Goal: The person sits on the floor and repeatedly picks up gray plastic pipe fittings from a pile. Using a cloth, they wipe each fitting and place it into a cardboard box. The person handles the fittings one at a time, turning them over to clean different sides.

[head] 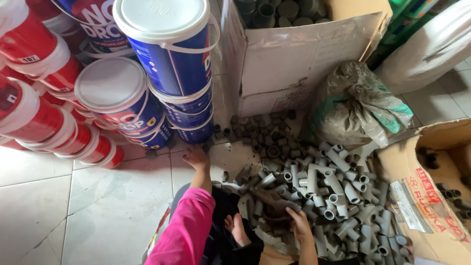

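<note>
Bare tiled floor (pixel 98 196) between stacked buckets (pixel 147 88) and fittings pile (pixel 324 191)

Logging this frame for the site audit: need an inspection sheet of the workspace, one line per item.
Surface: pale tiled floor, dusty near the pile.
Job's things: heap of grey plastic pipe fittings; smaller dark fittings behind it.
Clutter: crumpled grey plastic bag; open cardboard boxes at the back and to the right.
Hands: left hand on the floor by the blue paint buckets; right hand at the heap's edge, its grasp cannot be told.
Cables: nothing seen.
Surroundings: stacked red buckets; a bare foot.
</note>
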